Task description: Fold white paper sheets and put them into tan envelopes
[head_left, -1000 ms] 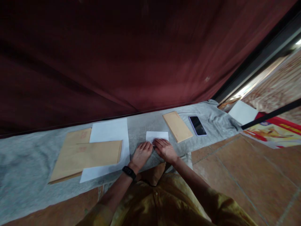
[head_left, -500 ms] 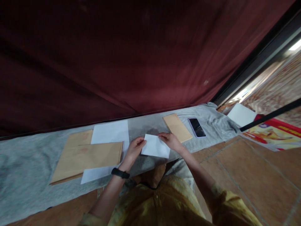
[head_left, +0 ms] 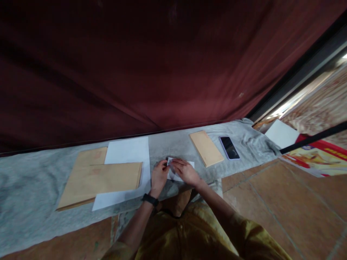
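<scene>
On the long, fuzzy grey cloth, toward its left end, flat brown paper envelopes lie partly over big white paper sheets. Next, your left hand curls at the left edge of a small white paper rectangle; I can't tell if it pinches. That small paper lies near the cloth's front edge, under your right hand, its fingers flat and close together. Then come a long tan paper envelope and a purple-edged black phone.
</scene>
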Demonstrator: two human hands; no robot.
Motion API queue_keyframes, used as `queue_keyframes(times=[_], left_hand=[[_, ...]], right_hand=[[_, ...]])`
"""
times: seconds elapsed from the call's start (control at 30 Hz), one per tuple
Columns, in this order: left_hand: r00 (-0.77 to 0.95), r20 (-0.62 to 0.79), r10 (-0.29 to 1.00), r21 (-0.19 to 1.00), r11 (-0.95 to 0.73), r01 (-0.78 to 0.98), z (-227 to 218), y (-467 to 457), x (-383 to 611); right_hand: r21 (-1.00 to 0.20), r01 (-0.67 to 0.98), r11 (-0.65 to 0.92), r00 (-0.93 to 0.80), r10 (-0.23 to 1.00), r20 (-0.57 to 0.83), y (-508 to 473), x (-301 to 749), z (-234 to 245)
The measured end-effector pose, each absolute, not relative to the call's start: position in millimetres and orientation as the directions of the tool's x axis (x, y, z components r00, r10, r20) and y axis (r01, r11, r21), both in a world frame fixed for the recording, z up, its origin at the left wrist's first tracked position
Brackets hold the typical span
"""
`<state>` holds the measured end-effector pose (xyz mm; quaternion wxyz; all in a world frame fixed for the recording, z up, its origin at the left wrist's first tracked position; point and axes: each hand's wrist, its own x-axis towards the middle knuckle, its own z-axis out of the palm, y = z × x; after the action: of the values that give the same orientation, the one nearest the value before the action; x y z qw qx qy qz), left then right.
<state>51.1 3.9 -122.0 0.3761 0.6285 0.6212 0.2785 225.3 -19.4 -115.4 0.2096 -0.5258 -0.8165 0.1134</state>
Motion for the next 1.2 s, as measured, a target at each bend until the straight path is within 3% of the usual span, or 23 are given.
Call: queue_keyframes(times=[0.2, 0.37, 0.47, 0.8, 1.2], left_hand=[[0.096, -0.056, 0.994, 0.700, -0.030, 0.713, -117, -6, 55], [0.172, 0.180, 0.969, 0.537, -0.243, 0.808, -126, -30, 53], [0.269, 0.249, 0.931, 0.441, -0.356, 0.824, -132, -50, 49], [0.454, 0.233, 0.860, 0.262, -0.506, 0.822, -142, -91, 26], [0.493, 0.216, 0.843, 0.247, -0.536, 0.807, -135, -84, 25]], right_hand=[[-0.368, 0.793, 0.486, -0.433, 0.874, 0.220, -24, 214, -135], [-0.332, 0.813, 0.479, -0.428, 0.877, 0.218, -27, 214, -140], [-0.332, 0.813, 0.478, -0.431, 0.878, 0.207, -27, 215, -141], [-0.331, 0.822, 0.463, -0.433, 0.886, 0.163, -17, 217, -144], [-0.360, 0.842, 0.402, -0.350, 0.915, 0.203, -38, 208, -137]])
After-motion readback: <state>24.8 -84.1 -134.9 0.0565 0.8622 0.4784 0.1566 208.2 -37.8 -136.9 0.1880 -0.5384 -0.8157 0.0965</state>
